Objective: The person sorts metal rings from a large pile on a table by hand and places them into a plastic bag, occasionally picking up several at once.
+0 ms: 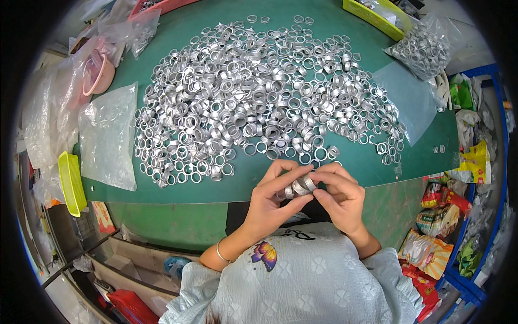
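Just off the table's near edge, my left hand (274,197) and my right hand (341,195) meet around a short row of silver metal rings (298,187). The left thumb and fingers wrap the row from the left side. From the right, the fingertips and thumb of the other hand pinch its end. Part of the row is hidden behind my fingers. Beyond my hands spreads a large heap of loose silver rings (232,92), some stacked or tilted and some lying flat.
The heap covers much of the green tabletop (116,197). Flat plastic bags (110,137) lie at left, near a yellow-green tray (72,183) and a pink basket (99,75). A filled bag of rings (423,47) sits far right. A blue shelf (493,178) holds packages.
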Motion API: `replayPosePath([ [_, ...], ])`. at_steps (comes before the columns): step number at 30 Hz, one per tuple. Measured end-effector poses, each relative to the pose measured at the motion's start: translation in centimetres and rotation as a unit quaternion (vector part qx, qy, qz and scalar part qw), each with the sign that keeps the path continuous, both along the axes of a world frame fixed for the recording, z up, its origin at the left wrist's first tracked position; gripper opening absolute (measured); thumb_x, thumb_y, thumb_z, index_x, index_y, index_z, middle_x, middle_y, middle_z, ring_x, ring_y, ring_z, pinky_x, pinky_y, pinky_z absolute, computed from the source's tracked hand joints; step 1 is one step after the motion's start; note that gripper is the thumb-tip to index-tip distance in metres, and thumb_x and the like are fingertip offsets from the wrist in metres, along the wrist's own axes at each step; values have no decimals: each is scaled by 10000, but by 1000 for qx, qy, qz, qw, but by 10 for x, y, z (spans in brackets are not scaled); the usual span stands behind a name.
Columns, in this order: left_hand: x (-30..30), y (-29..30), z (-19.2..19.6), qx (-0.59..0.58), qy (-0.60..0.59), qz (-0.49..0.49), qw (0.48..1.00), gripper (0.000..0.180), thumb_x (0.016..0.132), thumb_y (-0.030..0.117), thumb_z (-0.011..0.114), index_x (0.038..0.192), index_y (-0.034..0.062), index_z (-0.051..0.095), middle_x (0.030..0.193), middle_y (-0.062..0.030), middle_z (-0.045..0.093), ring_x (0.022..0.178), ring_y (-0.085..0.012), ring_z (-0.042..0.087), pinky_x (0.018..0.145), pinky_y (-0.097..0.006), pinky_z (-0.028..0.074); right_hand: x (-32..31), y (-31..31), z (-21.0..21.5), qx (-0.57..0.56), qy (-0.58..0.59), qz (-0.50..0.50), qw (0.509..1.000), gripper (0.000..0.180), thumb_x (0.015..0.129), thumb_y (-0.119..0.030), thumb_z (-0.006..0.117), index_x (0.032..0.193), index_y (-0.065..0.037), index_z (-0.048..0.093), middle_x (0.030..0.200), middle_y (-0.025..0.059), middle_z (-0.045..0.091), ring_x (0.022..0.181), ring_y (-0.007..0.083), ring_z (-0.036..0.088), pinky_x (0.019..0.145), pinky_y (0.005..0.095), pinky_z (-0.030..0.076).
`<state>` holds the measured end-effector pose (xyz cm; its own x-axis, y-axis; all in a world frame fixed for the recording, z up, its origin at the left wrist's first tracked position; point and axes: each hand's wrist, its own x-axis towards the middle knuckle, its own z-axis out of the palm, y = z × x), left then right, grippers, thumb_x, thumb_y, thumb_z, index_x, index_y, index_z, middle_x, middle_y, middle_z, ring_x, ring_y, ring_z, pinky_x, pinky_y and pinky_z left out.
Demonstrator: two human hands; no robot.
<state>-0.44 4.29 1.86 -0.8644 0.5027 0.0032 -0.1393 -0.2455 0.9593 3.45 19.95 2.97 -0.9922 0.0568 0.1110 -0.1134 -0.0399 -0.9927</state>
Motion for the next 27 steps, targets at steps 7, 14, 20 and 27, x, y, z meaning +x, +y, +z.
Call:
replayPosePath([
  [7,1,2,9,-77,39,30,996,597,709,-90,662,1262,28,469,1041,-49,455,917,-100,491,691,-210,434,0,1,-10,-108,-1,40,993,289,803,103,546,1090,75,544,1034,127,507,946,181,523,848,293,421],
  [14,0,2,9,-75,22,39,996,623,688,-124,649,1256,21,439,1053,-50,475,967,-111,502,811,-228,429,-1,-4,-17,-171,9,31,985,320,770,138,574,1079,73,522,1041,122,506,985,189,517,882,314,413],
  [20,-1,3,9,-91,77,48,992,564,696,-136,614,1219,28,481,1034,-57,473,908,-119,504,751,-224,427,1,-3,-21,-149,31,32,988,317,770,130,579,1077,69,523,1048,120,505,980,187,510,878,315,410],
  [27,-7,3,-7,14,-51,-58,997,463,759,-96,565,1204,9,490,1089,-70,448,950,-153,496,901,-263,381,0,-2,-18,33,46,6,998,285,765,74,598,1047,47,562,993,115,557,861,179,549,763,287,448],
])
